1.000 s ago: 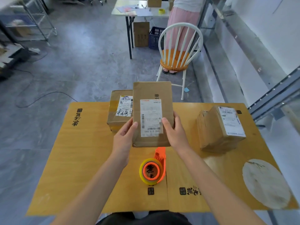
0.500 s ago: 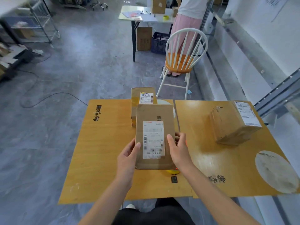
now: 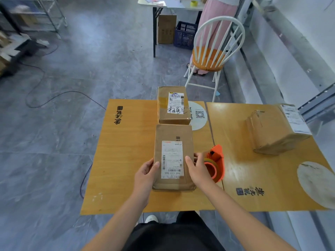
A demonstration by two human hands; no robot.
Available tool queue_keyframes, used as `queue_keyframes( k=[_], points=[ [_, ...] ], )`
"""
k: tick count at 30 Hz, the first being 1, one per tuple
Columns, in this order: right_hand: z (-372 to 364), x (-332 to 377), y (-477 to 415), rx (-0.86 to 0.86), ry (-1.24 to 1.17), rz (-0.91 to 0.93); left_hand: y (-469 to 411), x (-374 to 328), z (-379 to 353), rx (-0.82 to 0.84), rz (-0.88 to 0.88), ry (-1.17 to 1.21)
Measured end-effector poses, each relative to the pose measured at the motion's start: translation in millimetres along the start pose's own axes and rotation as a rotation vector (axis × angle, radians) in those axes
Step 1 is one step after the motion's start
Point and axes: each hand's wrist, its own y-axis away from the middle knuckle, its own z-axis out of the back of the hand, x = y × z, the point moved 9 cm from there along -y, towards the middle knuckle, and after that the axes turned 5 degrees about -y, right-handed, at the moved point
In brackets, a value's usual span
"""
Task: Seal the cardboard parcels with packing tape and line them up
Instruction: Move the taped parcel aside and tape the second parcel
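A flat cardboard parcel [image 3: 173, 134] with a white label lies on the yellow table [image 3: 126, 160], lengthwise away from me. My left hand [image 3: 146, 172] grips its left edge and my right hand [image 3: 196, 167] its right edge, thumbs on top. Directly behind it, nearly touching, stands a second labelled parcel [image 3: 172, 105]. A third, bulkier parcel [image 3: 273, 129] sits apart on the right half of the table. An orange tape dispenser [image 3: 215, 162] with a yellow roll stands just right of my right hand.
A white chair with an orange seat [image 3: 212, 51] stands beyond the table's far edge, with a person in a pink skirt [image 3: 215, 17] behind it. A cable [image 3: 59, 95] runs over the grey floor at left. A second table and a blue crate [image 3: 184, 35] stand further back.
The parcel in my hands has come down from in front of the rear parcel to lie on the table behind which that parcel stands. The dispenser, hidden before, now shows at right.
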Motion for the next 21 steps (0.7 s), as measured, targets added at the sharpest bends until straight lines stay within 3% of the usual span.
queue_keyframes(
  k=[10, 15, 18, 21],
  points=[
    [-18.4, -39.7, -22.8, 0.088, 0.025, -0.05, -20.0, 25.9, 18.8, 0.013, 0.04, -0.102],
    [20.6, -55.2, -29.5, -0.174, 0.319, 0.014, -31.1, 40.1, 23.1, 0.074, 0.121, -0.048],
    [25.4, -59.2, -31.3, -0.212, 0.585, 0.027, -35.0, 44.5, 21.3, 0.083, 0.172, -0.005],
    [26.0, -67.1, -29.2, -0.264, 0.542, -0.046, -35.0, 42.1, 21.1, 0.085, 0.219, -0.014]
  ],
)
